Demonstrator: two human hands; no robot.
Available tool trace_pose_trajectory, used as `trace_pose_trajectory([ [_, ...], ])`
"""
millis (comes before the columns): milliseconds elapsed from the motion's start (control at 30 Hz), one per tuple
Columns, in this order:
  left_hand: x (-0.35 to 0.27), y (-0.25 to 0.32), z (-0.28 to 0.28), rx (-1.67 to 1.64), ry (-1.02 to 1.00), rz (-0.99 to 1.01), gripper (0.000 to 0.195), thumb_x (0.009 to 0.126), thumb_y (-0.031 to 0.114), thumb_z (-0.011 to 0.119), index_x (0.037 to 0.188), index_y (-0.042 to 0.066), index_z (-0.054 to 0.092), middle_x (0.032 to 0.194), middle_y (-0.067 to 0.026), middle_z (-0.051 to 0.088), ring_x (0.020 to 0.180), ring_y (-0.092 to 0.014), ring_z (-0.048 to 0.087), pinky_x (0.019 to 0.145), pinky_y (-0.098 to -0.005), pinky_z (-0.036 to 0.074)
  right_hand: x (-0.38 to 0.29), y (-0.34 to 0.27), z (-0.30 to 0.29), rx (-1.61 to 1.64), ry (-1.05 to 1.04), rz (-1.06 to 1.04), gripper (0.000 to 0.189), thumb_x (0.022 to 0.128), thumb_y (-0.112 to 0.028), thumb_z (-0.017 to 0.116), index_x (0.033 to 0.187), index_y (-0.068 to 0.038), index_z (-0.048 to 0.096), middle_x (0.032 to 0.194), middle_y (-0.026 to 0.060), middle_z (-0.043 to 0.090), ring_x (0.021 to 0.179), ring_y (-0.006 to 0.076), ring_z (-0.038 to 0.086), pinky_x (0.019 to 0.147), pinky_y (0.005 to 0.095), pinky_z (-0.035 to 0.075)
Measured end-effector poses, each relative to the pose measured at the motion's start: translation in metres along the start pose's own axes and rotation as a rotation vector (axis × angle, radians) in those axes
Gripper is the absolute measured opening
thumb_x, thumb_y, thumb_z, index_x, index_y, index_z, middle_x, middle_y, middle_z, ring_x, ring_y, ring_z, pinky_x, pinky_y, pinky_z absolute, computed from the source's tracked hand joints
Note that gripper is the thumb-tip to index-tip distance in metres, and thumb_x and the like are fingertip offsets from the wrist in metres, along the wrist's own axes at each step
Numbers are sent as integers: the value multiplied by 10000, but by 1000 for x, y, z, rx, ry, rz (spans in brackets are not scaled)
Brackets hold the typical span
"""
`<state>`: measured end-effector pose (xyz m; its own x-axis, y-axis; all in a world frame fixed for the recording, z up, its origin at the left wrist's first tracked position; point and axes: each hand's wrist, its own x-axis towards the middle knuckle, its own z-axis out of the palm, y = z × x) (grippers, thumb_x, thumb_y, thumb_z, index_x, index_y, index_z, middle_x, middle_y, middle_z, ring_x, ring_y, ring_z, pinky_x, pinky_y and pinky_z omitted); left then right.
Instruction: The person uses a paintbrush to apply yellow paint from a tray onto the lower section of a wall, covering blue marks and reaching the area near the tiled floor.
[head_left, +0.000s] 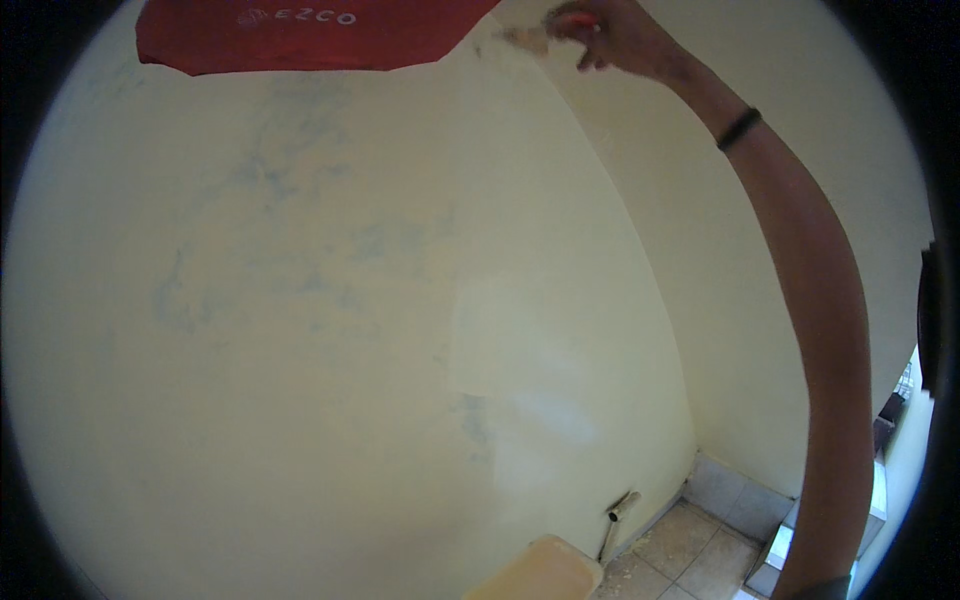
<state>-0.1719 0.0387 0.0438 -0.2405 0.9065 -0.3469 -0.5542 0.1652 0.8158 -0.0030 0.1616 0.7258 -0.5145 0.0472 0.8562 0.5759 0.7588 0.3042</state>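
My right hand (611, 37) is raised at the top, closed around the red handle of a paintbrush (529, 39). The brush's bristles point left, at or close to the corner where two cream walls meet; whether they touch cannot be told. The wall (337, 360) before me shows several bluish-grey patches under its cream colour. A dark band circles my right wrist. My left hand is out of view.
A red cloth item (300, 37) hangs into view at the top left. Low down are a cream plastic container (544, 574), a paint roller (624, 506) by the wall and a tiled floor (675, 544). Steps (772, 559) lie at the lower right.
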Motion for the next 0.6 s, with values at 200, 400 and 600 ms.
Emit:
trace_pose_trajectory([
  [200, 3, -6, -4, -12, 1, 3, 502, 796, 143, 661, 1270, 47, 530, 1019, -107, 632, 839, -207, 604, 689, -368, 505, 6, 34, 73, -191, 220, -208, 304, 956, -121, 605, 1243, -30, 642, 969, 168, 710, 701, 249, 695, 660, 345, 590],
  [400, 5, -6, -9, -37, -29, 53, 496, 800, 153, 663, 1266, 54, 526, 1001, -104, 626, 824, -203, 602, 678, -362, 508, -195, -40, 135, -309, -200, -312, 297, 951, -246, 619, 1219, -121, 641, 1066, 75, 724, 647, 244, 685, 569, 363, 584],
  [600, -27, 13, 6, -88, -57, -52, 478, 831, 177, 655, 1269, 74, 495, 978, -99, 594, 778, -210, 595, 629, -360, 509, -261, -89, 125, 93, -715, -181, 246, 958, -280, 600, 1150, -134, 647, 842, 114, 707, 671, 315, 684, 616, 437, 565],
])
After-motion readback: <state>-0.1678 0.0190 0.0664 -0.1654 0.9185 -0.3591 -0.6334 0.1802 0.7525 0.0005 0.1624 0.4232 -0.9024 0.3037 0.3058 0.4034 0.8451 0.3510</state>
